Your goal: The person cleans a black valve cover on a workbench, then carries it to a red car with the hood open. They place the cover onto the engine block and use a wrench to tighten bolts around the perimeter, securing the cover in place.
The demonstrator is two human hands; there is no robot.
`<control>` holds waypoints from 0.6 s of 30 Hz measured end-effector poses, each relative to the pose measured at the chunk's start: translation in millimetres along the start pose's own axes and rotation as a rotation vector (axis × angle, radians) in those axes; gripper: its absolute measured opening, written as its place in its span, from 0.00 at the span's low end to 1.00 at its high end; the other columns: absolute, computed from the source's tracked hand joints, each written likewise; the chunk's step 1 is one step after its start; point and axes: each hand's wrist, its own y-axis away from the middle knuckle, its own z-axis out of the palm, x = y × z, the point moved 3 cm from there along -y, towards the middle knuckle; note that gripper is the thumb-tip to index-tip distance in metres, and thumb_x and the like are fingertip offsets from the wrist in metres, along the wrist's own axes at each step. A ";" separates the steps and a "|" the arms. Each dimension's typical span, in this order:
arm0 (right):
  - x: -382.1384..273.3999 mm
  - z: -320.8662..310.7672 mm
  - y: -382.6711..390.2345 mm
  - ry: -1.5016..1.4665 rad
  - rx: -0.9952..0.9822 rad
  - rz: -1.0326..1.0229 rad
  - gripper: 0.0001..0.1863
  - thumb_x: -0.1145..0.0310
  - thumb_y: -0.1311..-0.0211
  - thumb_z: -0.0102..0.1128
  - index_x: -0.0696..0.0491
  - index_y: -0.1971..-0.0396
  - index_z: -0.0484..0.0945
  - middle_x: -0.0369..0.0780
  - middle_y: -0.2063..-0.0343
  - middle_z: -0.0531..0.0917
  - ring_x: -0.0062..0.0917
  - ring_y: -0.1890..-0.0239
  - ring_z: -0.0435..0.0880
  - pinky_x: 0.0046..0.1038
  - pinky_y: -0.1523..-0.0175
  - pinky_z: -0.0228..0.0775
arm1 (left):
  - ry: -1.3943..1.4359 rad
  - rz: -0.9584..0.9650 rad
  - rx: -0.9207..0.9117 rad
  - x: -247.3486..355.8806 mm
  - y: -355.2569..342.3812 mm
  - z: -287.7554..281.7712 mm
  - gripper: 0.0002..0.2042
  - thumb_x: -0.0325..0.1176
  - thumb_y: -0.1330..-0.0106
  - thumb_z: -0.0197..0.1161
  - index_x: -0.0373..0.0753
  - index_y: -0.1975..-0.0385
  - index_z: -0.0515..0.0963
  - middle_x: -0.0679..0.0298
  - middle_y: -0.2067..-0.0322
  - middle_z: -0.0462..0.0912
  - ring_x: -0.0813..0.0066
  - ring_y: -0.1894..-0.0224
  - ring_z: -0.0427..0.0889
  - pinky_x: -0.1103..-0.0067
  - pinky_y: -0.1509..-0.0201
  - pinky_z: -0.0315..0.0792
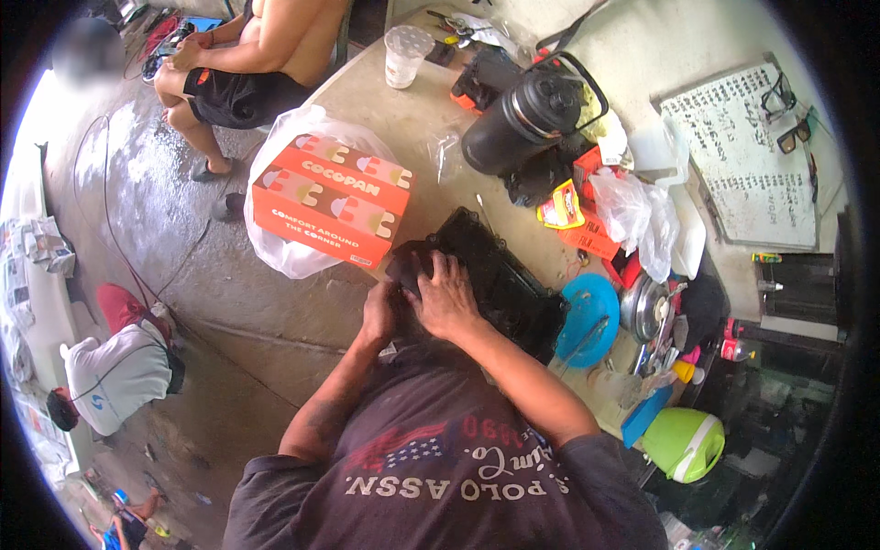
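Close to my body, both hands are at a small dark object [406,260], whose kind I cannot make out. Curled at its near left side is my left hand [379,314], its fingertips partly hidden. My right hand [446,295] grips it from above, the fingers bent over it. Right beside my right hand lies a black plastic casing [504,275] with a ribbed, moulded surface, on the table. Just beyond my hands, an orange-red carton [332,202] sits in a white plastic bag [290,260] at the table's left edge.
On the table [367,108] stand a plastic cup [404,57] and a large black jug [524,124]. A blue plate [588,321], a pot lid [644,307] and a green cooler [683,445] are to the right. A seated person [261,64] is at the far left.
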 end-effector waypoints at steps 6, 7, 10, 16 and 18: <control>14.2 5.9 48.1 0.201 -0.120 -0.085 0.33 0.64 0.36 0.51 0.58 0.32 0.62 0.43 0.27 0.55 0.44 0.32 0.62 0.50 0.35 0.61 | -0.117 0.198 -0.004 1.9 -7.4 8.7 0.22 0.40 0.25 0.55 0.26 0.42 0.72 0.57 0.52 0.82 0.72 0.56 0.81 0.78 0.49 0.74; 19.9 10.1 57.1 0.215 -0.140 -0.087 0.32 0.64 0.36 0.50 0.58 0.32 0.62 0.42 0.27 0.55 0.44 0.33 0.63 0.50 0.35 0.62 | -0.229 0.234 0.013 3.7 -6.5 12.5 0.23 0.41 0.25 0.55 0.26 0.41 0.72 0.57 0.51 0.82 0.73 0.54 0.80 0.77 0.47 0.74; 40.2 15.2 88.0 0.260 -0.127 -0.108 0.32 0.65 0.37 0.50 0.57 0.32 0.63 0.41 0.26 0.54 0.44 0.34 0.64 0.49 0.37 0.64 | -0.330 0.222 0.058 6.0 -0.5 20.8 0.22 0.39 0.27 0.59 0.27 0.41 0.72 0.56 0.56 0.82 0.76 0.60 0.80 0.78 0.56 0.77; 69.1 -15.7 124.0 0.161 -0.375 -0.025 0.31 0.67 0.39 0.53 0.55 0.33 0.65 0.46 0.29 0.59 0.43 0.40 0.70 0.50 0.41 0.67 | -0.288 0.188 0.058 8.0 -1.0 24.2 0.22 0.41 0.28 0.60 0.29 0.44 0.74 0.60 0.61 0.83 0.80 0.66 0.80 0.81 0.67 0.78; 51.6 -23.5 97.6 0.018 -0.041 -0.047 0.30 0.69 0.39 0.54 0.50 0.34 0.67 0.47 0.30 0.61 0.42 0.42 0.71 0.49 0.42 0.68 | -0.326 0.235 0.066 8.2 -4.6 26.2 0.21 0.40 0.27 0.60 0.27 0.44 0.74 0.60 0.63 0.82 0.79 0.69 0.81 0.80 0.66 0.77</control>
